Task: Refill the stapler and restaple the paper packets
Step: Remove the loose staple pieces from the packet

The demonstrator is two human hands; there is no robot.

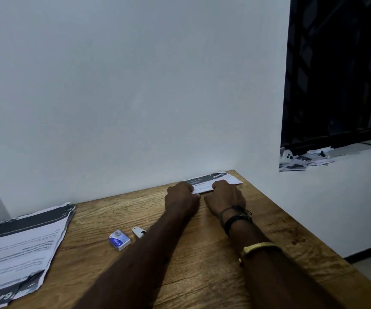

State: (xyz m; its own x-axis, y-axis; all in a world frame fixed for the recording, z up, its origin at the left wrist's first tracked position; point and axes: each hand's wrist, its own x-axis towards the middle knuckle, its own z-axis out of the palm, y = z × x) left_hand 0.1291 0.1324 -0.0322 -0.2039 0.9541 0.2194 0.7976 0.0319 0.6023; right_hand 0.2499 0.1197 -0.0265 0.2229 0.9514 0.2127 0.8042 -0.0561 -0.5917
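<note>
Arms stretched forward, left hand [181, 196] and right hand [226, 197] grip the paper packet [211, 183] at its near edge.

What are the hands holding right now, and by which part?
The left hand and the right hand both grip the paper packet by its near edge, the left at the corner, the right further along.

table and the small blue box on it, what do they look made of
Table: wood or wood-look laminate, matte brown, with visible grain lines and knots. Small blue box: thin printed cardboard, judging by its crisp folded edges and white sides; print too blurred to read.
</note>
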